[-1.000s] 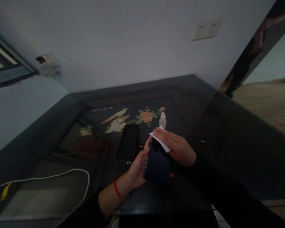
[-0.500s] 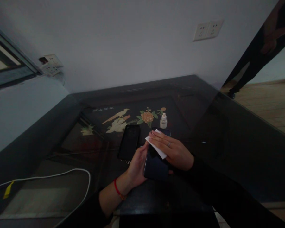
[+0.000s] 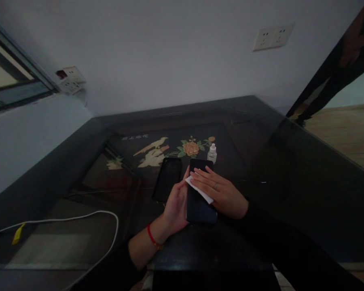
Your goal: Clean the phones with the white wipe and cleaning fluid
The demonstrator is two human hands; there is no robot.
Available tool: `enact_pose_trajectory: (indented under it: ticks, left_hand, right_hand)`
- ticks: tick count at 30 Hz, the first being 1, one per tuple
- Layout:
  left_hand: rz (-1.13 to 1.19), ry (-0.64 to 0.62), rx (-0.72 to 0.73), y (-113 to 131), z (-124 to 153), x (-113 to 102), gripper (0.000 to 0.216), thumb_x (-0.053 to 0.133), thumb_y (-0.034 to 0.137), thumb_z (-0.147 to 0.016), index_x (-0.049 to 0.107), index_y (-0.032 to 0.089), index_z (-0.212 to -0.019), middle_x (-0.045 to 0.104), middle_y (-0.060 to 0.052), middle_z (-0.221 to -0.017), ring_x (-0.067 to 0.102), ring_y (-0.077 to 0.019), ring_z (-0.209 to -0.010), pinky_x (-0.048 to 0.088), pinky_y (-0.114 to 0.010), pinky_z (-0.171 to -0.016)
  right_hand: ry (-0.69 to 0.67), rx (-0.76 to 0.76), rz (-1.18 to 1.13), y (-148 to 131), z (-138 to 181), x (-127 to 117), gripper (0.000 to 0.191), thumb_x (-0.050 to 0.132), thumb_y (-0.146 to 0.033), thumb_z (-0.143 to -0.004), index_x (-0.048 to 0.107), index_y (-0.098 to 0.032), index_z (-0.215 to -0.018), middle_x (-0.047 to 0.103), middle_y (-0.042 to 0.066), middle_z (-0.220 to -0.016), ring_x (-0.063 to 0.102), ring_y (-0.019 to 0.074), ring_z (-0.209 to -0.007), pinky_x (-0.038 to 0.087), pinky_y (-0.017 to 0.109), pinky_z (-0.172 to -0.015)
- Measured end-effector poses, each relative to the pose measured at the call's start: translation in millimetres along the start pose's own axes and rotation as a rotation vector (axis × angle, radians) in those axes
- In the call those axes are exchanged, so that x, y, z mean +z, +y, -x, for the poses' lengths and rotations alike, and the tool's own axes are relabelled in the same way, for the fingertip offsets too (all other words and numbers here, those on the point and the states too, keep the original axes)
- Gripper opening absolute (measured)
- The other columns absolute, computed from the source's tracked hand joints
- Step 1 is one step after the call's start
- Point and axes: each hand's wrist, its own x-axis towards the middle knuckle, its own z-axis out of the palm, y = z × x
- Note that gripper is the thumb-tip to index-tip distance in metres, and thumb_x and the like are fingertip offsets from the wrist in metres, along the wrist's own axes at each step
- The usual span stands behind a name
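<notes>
A dark smartphone lies in my left hand, which grips it along its left edge; the fingers beneath it are hidden. On the phone's screen my right hand presses a folded white wipe flat under its fingers. Left of the phone, a black phone case rests on the table. Just beyond the phone's top right corner stands a small clear bottle with a white cap, upright.
The dark glossy table bears a bird-and-flower picture. A white cable with a yellow tag curves across the left side. Behind are a wall and sockets. A person stands at the far right.
The wipe and my right fingers now sit lower on the phone, baring more of its top end. The phone is turned a little more upright in view. The camera view has shifted slightly.
</notes>
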Motion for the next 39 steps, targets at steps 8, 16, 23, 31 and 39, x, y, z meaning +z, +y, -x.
enact_pose_trajectory:
  ticks: [8,16,23,31,39]
  left_hand:
    - [-0.059,-0.103,-0.052,1,4,2,0.058,0.031,0.034,-0.095,0.015,0.042,-0.150,0.051,0.000,-0.141,0.052,-0.0260,-0.122,0.034,-0.057,-0.104]
    - [-0.016,0.014,-0.008,5,-1,1,0.060,0.037,0.032,-0.092,0.025,0.031,-0.150,0.059,-0.004,-0.130,0.058,-0.0226,-0.113,0.038,-0.042,-0.104]
    - [-0.035,-0.129,-0.042,10,3,4,0.054,0.032,0.037,-0.095,0.023,0.045,-0.147,0.053,0.001,-0.139,0.054,-0.0254,-0.119,0.035,-0.055,-0.103]
    - [-0.002,0.009,-0.001,12,-2,0,0.060,0.036,0.036,-0.092,0.021,0.035,-0.151,0.055,-0.002,-0.137,0.056,-0.0229,-0.118,0.037,-0.041,-0.105]
    - [0.001,-0.068,0.016,15,1,7,0.058,0.029,0.035,-0.095,0.016,0.036,-0.151,0.054,-0.001,-0.139,0.055,-0.0232,-0.119,0.036,-0.045,-0.105]
  right_hand:
    - [0.032,0.247,0.093,24,9,-2,0.051,0.038,-0.006,-0.091,0.043,-0.017,-0.141,0.054,0.014,-0.138,0.047,0.0236,-0.133,0.036,0.057,-0.110]
    - [-0.069,-0.069,0.028,-6,-1,-3,0.045,0.040,-0.009,-0.095,0.044,-0.015,-0.139,0.058,0.010,-0.135,0.047,0.0201,-0.132,0.031,0.053,-0.115]
    - [0.061,0.235,0.102,24,9,-10,0.054,0.038,-0.004,-0.091,0.041,-0.020,-0.142,0.055,0.012,-0.138,0.048,0.0221,-0.131,0.038,0.054,-0.110]
    - [-0.135,-0.111,-0.003,-15,-1,-1,0.046,0.042,-0.008,-0.094,0.044,-0.016,-0.139,0.055,0.009,-0.139,0.044,0.0201,-0.134,0.031,0.051,-0.115]
    - [-0.019,0.115,0.087,8,4,-6,0.050,0.041,-0.005,-0.092,0.044,-0.017,-0.140,0.055,0.011,-0.138,0.047,0.0224,-0.132,0.041,0.050,-0.110]
